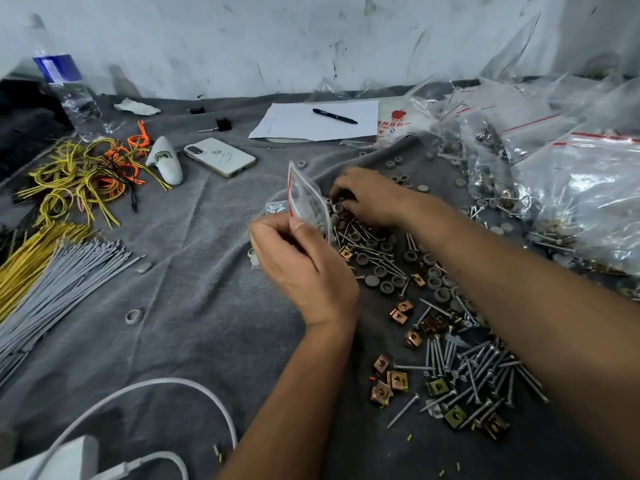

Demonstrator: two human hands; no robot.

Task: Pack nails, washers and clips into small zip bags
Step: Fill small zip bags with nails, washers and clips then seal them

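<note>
Item: zip bag [308, 202], upright, pinched in my left hand [301, 268] beside the hardware pile [388, 258]; right hand [370, 199] clenched over washers. Risk: bag mouth sagging, pieces spilling.

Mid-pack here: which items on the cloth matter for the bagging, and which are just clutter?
Job: small zip bag in left hand; right hand in the washers; nails; clips.
Clutter: phone, pen, paper, water bottle, cable ties.
</note>
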